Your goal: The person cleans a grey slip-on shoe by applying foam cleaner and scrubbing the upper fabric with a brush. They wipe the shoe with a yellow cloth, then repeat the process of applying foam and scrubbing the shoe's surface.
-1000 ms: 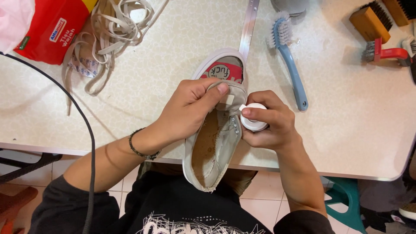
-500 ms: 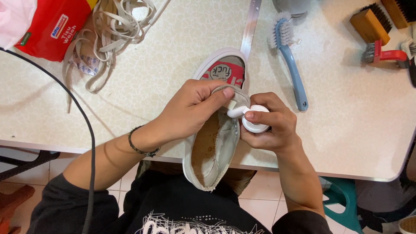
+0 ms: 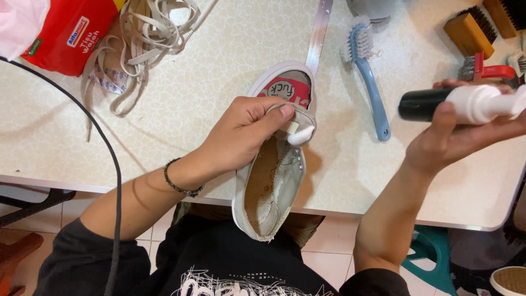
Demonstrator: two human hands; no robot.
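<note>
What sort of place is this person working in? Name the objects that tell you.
Probably a shoe-cleaning workbench. The left hand steadies a laceless white sneaker with foam on it, the right hand holds a white pump bottle, and a blue brush, wooden brushes and loose laces lie around.

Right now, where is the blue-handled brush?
In the head view, the blue-handled brush lies on the table, right of the shoe held by the left hand, and left of the right hand holding the bottle.
</note>
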